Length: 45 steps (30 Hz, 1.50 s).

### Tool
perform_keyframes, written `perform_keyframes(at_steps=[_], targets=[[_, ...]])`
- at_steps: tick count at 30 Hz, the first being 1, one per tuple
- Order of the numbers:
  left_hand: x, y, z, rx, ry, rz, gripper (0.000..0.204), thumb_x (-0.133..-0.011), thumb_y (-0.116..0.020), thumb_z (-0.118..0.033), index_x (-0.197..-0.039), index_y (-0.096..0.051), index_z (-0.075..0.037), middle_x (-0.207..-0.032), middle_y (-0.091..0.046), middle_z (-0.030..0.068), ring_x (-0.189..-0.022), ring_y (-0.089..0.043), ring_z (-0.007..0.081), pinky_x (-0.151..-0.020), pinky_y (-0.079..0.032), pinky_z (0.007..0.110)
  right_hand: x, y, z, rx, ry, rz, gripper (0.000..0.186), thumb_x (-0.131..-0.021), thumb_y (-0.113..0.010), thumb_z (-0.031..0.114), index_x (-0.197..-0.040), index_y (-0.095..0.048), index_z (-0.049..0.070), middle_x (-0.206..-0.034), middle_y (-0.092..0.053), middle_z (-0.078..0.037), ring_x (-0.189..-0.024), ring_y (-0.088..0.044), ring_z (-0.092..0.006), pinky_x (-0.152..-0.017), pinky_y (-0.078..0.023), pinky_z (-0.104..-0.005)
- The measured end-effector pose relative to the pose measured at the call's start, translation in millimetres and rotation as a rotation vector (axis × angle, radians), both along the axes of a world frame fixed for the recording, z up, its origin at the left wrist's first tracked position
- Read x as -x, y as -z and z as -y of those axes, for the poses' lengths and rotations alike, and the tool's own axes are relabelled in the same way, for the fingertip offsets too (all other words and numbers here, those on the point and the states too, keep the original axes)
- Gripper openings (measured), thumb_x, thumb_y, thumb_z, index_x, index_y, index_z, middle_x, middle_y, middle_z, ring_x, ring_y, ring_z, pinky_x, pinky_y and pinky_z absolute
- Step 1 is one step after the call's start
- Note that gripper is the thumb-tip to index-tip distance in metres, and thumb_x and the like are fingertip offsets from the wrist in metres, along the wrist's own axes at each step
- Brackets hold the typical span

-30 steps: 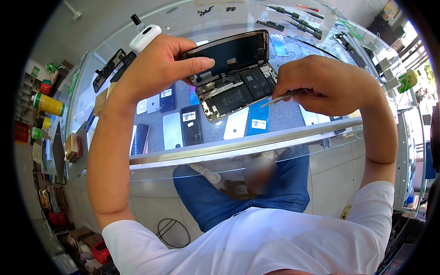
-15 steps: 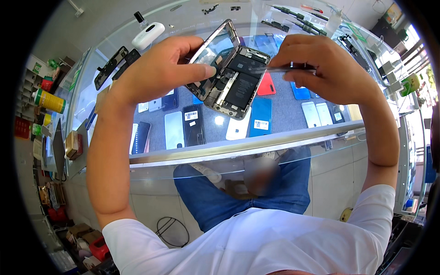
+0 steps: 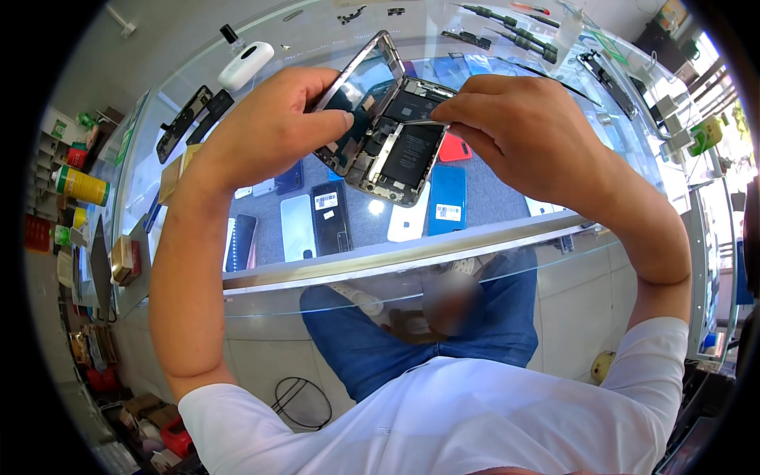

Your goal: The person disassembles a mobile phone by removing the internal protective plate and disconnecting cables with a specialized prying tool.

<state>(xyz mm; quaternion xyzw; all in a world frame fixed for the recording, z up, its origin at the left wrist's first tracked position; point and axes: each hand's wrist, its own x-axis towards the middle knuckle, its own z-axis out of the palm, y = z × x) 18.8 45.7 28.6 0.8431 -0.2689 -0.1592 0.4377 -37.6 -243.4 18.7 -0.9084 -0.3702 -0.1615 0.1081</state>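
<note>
Phone (image 3: 396, 188) is hanging opened up above the glass surface (image 3: 317, 32), between both hands, its screen panel (image 3: 372, 79) standing tilted off the body. Left hand (image 3: 273, 119) is pinching the screen panel, thumb pressing the inner face, other fingers mostly hiding behind. Right hand (image 3: 514, 131) is pinching a thin metal tool (image 3: 426, 123), tip pointing across the black battery (image 3: 413, 154); can't tell if it's touching. Red handset (image 3: 454, 148) and blue handset (image 3: 448, 190) are lying under the glass. White oval device (image 3: 246, 65) is resting beyond the left hand; dark tools (image 3: 538, 49) are lying beyond the right.
</note>
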Motion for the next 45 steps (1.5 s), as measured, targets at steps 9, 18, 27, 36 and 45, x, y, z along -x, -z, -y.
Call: perform_keyframes(at_steps=[9,18,27,36,45], targets=[[5.5,-0.9,4.3,-0.118,0.017,-0.036,0.03,-0.094,-0.062,-0.02,-0.114,-0.068,0.002,-0.093,-0.063,-0.0009,-0.085,-0.054,0.0078,-0.077,-0.047,0.026,-0.3,-20.7,8.7,-0.516,-0.012,-0.718,0.023,-0.095,-0.068,0.005,-0.116,-0.078,0.002,-0.089,-0.075,-0.01,-0.074,-0.073,-0.0159,-0.069,-0.059,-0.0311],[4.7,-2.4,3.7,-0.073,0.038,-0.072,0.03,-0.093,-0.063,-0.023,-0.11,-0.068,0.002,-0.092,-0.064,-0.0005,-0.084,-0.054,0.0081,-0.076,-0.046,0.027,-17.4,-9.0,18.0,-0.715,-0.3,-0.776,0.035,-0.098,-0.065,-0.002,-0.133,-0.066,-0.002,-0.107,-0.071,-0.007,-0.099,-0.072,-0.0126,-0.093,-0.059,-0.0267],[5.0,3.3,6.8,-0.004,0.031,-0.034,0.026,-0.089,-0.061,-0.019,-0.101,-0.069,0.003,-0.081,-0.065,0.0043,-0.072,-0.059,0.0116,-0.068,-0.05,0.031,-27.4,16.7,8.6,-0.586,-0.393,-0.304,0.029,-0.102,-0.073,0.024,-0.115,-0.075,-0.002,-0.096,-0.076,-0.014,-0.081,-0.074,-0.0167,-0.071,-0.06,-0.0286],[3.1,9.2,5.6,0.031,0.011,0.017,0.022,-0.087,-0.06,-0.017,-0.09,-0.067,0.004,-0.072,-0.064,0.0067,-0.065,-0.061,0.0138,-0.062,-0.051,0.033,-33.3,19.9,-0.8,-0.56,-0.084,-0.45,0.03,-0.103,-0.071,0.032,-0.112,-0.08,0.004,-0.092,-0.079,-0.01,-0.08,-0.074,-0.0159,-0.071,-0.058,-0.0314],[4.6,6.3,6.4,0.017,0.007,0.015,0.021,-0.087,-0.06,-0.015,-0.09,-0.067,0.004,-0.073,-0.064,0.0069,-0.065,-0.062,0.0139,-0.062,-0.052,0.032,-30.9,16.6,-4.3,-0.405,-0.024,-0.309,0.028,-0.102,-0.072,0.031,-0.107,-0.083,0.006,-0.091,-0.079,-0.012,-0.07,-0.071,-0.0193,-0.061,-0.053,-0.0315]])
